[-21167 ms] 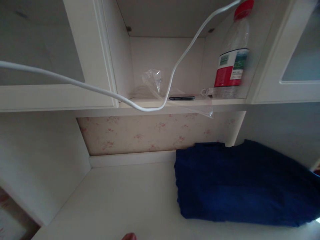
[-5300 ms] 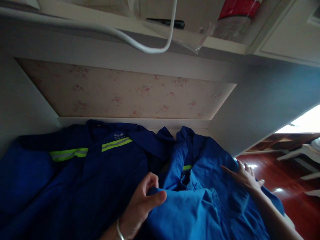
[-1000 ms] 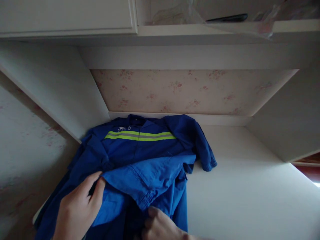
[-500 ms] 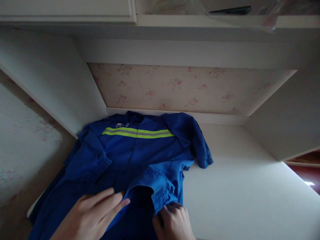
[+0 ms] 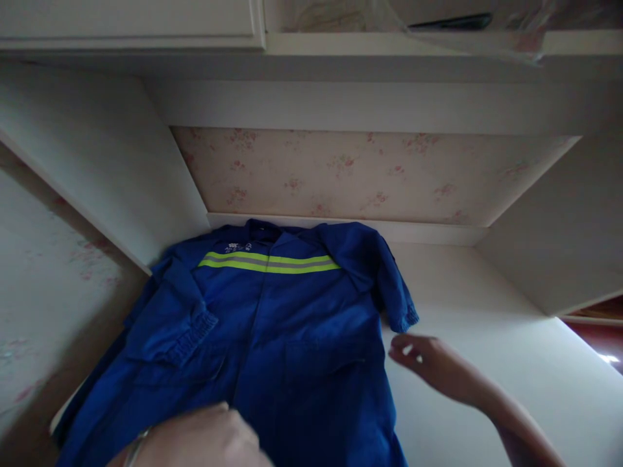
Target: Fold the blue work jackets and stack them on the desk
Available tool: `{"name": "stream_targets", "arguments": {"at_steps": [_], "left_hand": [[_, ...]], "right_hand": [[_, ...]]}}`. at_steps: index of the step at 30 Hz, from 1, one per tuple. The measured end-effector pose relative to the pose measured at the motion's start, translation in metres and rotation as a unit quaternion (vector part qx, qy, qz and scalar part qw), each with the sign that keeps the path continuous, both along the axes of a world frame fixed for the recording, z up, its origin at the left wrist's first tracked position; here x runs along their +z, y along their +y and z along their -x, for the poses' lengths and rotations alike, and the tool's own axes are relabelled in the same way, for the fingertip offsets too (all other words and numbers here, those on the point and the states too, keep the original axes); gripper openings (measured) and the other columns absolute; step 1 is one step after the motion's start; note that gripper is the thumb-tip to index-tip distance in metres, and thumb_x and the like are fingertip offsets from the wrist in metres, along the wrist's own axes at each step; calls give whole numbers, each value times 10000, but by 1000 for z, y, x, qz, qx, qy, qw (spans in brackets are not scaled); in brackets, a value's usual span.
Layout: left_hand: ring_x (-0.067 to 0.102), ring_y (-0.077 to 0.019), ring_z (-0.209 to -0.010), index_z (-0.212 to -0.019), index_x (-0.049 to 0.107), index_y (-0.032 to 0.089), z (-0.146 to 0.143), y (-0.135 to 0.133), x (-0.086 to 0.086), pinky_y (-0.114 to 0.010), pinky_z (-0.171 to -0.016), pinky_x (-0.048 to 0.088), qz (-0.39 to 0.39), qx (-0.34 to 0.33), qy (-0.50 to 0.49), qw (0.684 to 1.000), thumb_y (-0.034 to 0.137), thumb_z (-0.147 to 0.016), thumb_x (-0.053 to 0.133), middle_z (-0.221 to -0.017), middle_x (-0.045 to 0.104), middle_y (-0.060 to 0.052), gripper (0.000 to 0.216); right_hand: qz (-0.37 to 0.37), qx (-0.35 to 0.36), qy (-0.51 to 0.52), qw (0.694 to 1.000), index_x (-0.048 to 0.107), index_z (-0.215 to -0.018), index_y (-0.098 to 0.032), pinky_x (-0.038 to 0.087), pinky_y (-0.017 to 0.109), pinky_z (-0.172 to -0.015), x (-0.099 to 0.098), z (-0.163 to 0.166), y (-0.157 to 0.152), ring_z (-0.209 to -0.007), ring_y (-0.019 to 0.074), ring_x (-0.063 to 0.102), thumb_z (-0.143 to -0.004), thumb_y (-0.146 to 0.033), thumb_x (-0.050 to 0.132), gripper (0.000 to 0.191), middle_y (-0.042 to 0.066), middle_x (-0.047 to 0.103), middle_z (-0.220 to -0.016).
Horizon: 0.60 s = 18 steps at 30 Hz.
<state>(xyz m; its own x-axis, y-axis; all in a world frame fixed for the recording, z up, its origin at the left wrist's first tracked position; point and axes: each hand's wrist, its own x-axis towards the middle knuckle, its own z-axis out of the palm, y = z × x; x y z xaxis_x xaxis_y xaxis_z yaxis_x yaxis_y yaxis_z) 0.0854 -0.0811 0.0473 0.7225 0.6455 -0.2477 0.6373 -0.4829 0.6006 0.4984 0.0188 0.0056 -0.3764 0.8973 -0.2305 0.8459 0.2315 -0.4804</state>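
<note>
A blue work jacket (image 5: 311, 311) with a yellow-green and grey reflective stripe (image 5: 269, 263) lies front up, collar away from me. White print shows on its chest. The left-side sleeve (image 5: 170, 311) is folded inward across the front; the other sleeve (image 5: 389, 272) hangs down along the right side. My left hand (image 5: 204, 438) is over the lower front, back upward, blurred, its fingers hidden. Just below the right cuff, over the white surface, my right hand (image 5: 418, 355) has loosely bent fingers with gaps between them and holds nothing.
The jacket lies on a white desktop (image 5: 477, 344) between a left side panel (image 5: 111, 162) and a right one (image 5: 555, 227). Floral wallpaper (image 5: 341, 172) covers the back. Overhead, a shelf (image 5: 341, 44) carries clear plastic and a dark, slim object (image 5: 452, 23).
The lower front portion of the jacket that both hands gripped now lies flat, showing a pocket. My right hand has let go and moved right and up; the left hand has turned over the fabric.
</note>
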Motion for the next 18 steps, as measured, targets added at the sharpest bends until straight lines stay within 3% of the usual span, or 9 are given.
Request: {"name": "stream_targets", "arguments": {"at_steps": [2,4,6,8,11,15,18], "left_hand": [[694,-140,-861,-1076,696,326,-9,41,6,-242,-775,541,-44,123,-4,991,376,-930,477,-1075,721,15,268],[626,-216,-1107,-1199,645,254,-10,84,-2,-374,-984,485,-199,272,38,941,430,-959,396,-1244,650,-74,388],[488,-308,-1288,-1288,583,193,-1,124,-24,-551,-1090,360,-321,353,101,873,466,-955,378,-1389,540,-145,477],[338,-361,-1392,-1381,492,185,18,155,-50,-678,-1106,237,-354,388,152,837,478,-955,354,-1504,410,-159,535],[179,-383,-1458,-1487,333,246,54,187,-86,-734,-1097,150,-282,410,198,845,528,-950,301,-1600,241,-114,607],[177,-381,-1462,-1508,273,282,89,215,-114,-712,-1106,146,-217,422,219,853,611,-927,246,-1612,201,-102,668],[157,-354,-1473,-1508,262,303,99,229,-122,-701,-1118,111,-212,428,219,851,583,-942,190,-1619,178,-77,635]], "right_hand": [[-135,-138,-23,981,598,-1164,-194,514,414,-783,-8,-1,31,-962,303,657,-833,-672,517,587,170,628,-1197],[-203,-171,-32,964,451,-1353,-164,490,442,-888,-24,4,53,-1162,340,568,-793,-663,577,761,211,426,-1440],[-175,-163,-36,970,420,-1397,-182,487,413,-892,-35,9,71,-1174,318,567,-862,-543,538,657,179,430,-1455],[-127,-180,-47,974,559,-1282,-198,500,372,-800,-34,8,95,-1009,286,650,-911,-422,475,441,140,627,-1241],[-118,-254,-51,959,678,-1097,-185,489,326,-712,-5,-16,145,-877,262,674,-936,-376,431,351,113,717,-946],[-173,-404,-74,895,508,-1354,-115,472,415,-843,55,-68,208,-1124,340,577,-905,-316,472,493,216,595,-1251],[-205,-471,-109,851,386,-1432,-44,399,590,-910,77,-87,227,-1251,454,432,-883,-292,489,611,325,421,-1378]]}}
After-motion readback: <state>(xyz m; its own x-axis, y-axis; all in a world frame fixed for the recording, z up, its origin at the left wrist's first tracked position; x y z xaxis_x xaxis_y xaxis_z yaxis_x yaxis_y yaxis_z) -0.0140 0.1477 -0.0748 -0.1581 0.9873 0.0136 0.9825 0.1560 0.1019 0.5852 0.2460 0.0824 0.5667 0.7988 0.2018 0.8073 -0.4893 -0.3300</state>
